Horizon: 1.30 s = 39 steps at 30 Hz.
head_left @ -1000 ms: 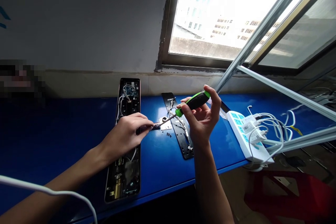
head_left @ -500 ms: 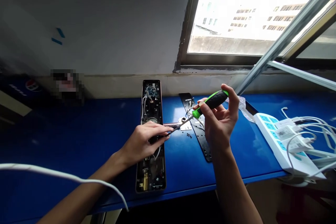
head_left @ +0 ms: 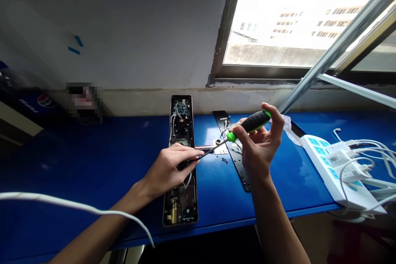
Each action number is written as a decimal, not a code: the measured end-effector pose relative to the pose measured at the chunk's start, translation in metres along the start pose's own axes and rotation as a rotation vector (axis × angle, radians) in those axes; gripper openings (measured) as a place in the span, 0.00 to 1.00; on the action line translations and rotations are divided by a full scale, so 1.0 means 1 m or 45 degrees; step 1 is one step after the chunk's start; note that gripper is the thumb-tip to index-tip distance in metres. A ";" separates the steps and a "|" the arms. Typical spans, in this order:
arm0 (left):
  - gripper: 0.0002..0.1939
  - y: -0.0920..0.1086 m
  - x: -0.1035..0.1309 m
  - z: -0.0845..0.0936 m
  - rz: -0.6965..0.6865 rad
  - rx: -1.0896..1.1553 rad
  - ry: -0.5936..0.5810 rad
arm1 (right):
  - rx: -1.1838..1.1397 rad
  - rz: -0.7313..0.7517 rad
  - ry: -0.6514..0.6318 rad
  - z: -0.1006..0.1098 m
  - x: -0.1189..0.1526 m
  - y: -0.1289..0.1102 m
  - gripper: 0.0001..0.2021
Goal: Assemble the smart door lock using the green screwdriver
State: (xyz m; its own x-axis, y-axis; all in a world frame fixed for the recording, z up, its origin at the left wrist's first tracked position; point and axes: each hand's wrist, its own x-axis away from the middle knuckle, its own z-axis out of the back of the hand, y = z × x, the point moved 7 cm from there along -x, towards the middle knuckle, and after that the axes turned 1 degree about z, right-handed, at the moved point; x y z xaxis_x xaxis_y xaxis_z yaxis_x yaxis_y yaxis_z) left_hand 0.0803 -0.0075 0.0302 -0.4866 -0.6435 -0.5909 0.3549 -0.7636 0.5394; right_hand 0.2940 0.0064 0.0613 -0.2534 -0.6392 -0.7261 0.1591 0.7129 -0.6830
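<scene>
A long black housing (head_left: 189, 198) with a circuit board, wires and a brass-coloured cylinder lies open on the blue table. My right hand (head_left: 261, 144) grips a green and black screwdriver (head_left: 255, 126), its shaft slanting down to the left. Over the middle of the housing, my left hand (head_left: 176, 163) has its thumb and fingers pinched around the screwdriver's tip end; whether a small part is also held there is hidden. Right of the housing are a metal plate (head_left: 221, 148), several small dark screws (head_left: 225, 160) and a black perforated panel (head_left: 241, 169) with white wires.
A white power strip (head_left: 328, 177) with plugged-in adapters and cables stands on the right of the blue table (head_left: 123, 136). A white cable (head_left: 93, 210) crosses the lower left foreground. Metal bars (head_left: 328, 57) rise before the window at the right.
The view has shifted slightly, so table objects appear a little farther right. The screwdriver handle has turned a little in my right hand's fingers. My left hand keeps its pinch.
</scene>
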 end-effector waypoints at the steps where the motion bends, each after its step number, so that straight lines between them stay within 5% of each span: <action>1: 0.14 0.001 0.001 0.001 -0.003 -0.013 0.008 | 0.030 0.014 0.013 0.000 0.001 -0.001 0.31; 10: 0.15 -0.006 0.012 0.016 0.017 -0.152 0.163 | -0.042 0.026 -0.197 -0.024 0.000 -0.028 0.35; 24: 0.18 -0.018 0.033 0.015 0.058 -0.244 -0.138 | 0.253 0.458 -0.589 -0.066 0.013 -0.072 0.41; 32: 0.16 -0.023 0.033 0.013 0.057 -0.283 -0.174 | 0.299 0.429 -0.574 -0.064 0.023 -0.055 0.42; 39: 0.15 -0.023 0.035 0.012 0.066 -0.289 -0.147 | 0.330 0.549 -0.588 -0.069 0.024 -0.064 0.43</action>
State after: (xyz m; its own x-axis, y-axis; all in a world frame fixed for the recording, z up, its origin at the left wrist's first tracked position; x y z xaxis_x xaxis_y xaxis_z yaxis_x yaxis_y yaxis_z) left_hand 0.0451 -0.0114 0.0044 -0.5464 -0.6816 -0.4867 0.5452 -0.7306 0.4110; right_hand 0.2123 -0.0345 0.0932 0.3081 -0.4118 -0.8576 0.3922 0.8763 -0.2798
